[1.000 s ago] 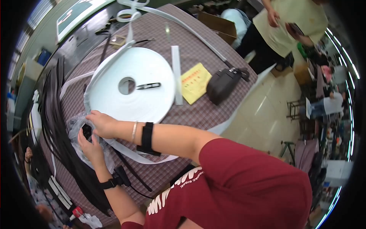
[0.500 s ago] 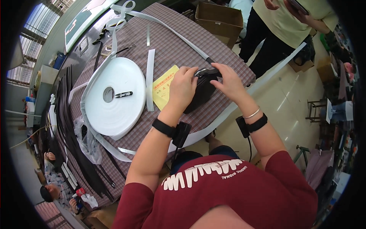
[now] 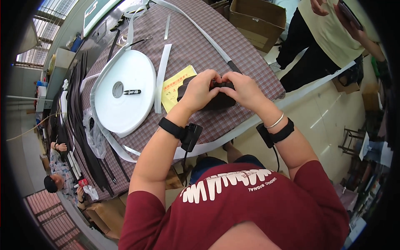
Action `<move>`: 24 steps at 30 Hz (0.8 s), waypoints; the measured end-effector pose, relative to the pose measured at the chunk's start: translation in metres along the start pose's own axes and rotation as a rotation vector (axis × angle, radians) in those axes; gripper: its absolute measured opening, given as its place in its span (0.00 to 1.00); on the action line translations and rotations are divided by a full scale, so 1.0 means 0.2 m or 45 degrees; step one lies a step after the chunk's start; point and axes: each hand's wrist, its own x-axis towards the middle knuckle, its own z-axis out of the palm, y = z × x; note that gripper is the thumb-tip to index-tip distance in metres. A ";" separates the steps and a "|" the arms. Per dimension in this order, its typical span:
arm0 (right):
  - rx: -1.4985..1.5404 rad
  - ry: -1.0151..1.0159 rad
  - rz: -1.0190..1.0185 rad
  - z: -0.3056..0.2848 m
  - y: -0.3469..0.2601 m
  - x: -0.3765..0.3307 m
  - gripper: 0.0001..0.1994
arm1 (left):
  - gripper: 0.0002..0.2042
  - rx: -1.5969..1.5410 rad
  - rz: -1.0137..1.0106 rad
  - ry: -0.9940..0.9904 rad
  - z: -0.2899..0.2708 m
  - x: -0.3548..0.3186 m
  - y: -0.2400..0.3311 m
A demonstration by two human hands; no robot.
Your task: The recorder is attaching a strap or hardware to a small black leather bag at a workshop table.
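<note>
My left hand [image 3: 201, 89] and my right hand [image 3: 243, 88] meet over the table's right part, fingertips pinched on the upper edge of a soft black bundle [image 3: 218, 103], pouch-like in shape. Fingers cover most of that edge, so its exact kind cannot be made out. Under the bundle's left side lies a yellow printed paper sheet [image 3: 170, 93]. Just beyond my hands, a long white strip [image 3: 208, 39] with a dark end piece [image 3: 235, 66] runs along the checked tablecloth [image 3: 189, 46].
Left on the table are a large white tape roll [image 3: 125, 106] with small thread snips [image 3: 132, 92] on it, and several dark straps [image 3: 81, 125]. A cardboard box [image 3: 256, 25] stands behind. One person [image 3: 323, 41] stands at the far right, another [image 3: 58, 175] at the left.
My hands have drawn closer together over the black bundle, which has turned and now lies wider beneath them. The view has shifted slightly.
</note>
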 end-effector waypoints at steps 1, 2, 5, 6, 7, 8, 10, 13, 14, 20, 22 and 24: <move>-0.007 0.003 -0.028 0.01 0.01 0.01 0.12 | 0.11 -0.001 -0.013 0.008 0.00 -0.01 0.00; -0.002 -0.011 -0.032 0.00 0.02 0.02 0.12 | 0.11 -0.005 0.002 0.010 0.01 -0.02 0.00; 0.758 -0.499 0.748 -0.06 0.03 0.07 0.09 | 0.11 -0.010 0.073 0.056 0.04 -0.04 0.01; 0.872 -0.592 0.841 -0.09 0.04 0.09 0.10 | 0.11 0.000 0.133 0.101 0.05 -0.05 0.02; 0.986 -0.693 0.930 -0.12 0.06 0.11 0.10 | 0.11 -0.009 0.123 0.105 0.06 -0.05 0.02; 0.930 -0.749 0.942 -0.13 0.07 0.11 0.10 | 0.11 -0.002 0.094 0.090 0.05 -0.05 0.03; 0.573 -0.451 0.499 -0.11 0.01 0.03 0.11 | 0.12 -0.001 0.046 0.059 0.04 -0.05 0.03; -0.044 -0.153 -0.146 -0.08 -0.02 -0.07 0.20 | 0.12 -0.013 -0.007 0.013 0.02 -0.03 0.02; -0.068 -0.118 -0.190 -0.07 0.01 -0.06 0.20 | 0.12 -0.016 0.001 -0.006 0.02 -0.03 0.02; 0.181 -0.494 0.341 -0.13 0.02 0.07 0.14 | 0.11 0.126 0.133 0.137 0.07 -0.03 0.01; 0.236 -0.663 0.505 -0.14 0.04 0.07 0.15 | 0.11 0.124 0.127 0.141 0.08 -0.05 0.03; 0.307 -0.470 0.313 -0.13 0.02 0.04 0.13 | 0.12 0.126 0.118 0.156 0.08 -0.04 0.03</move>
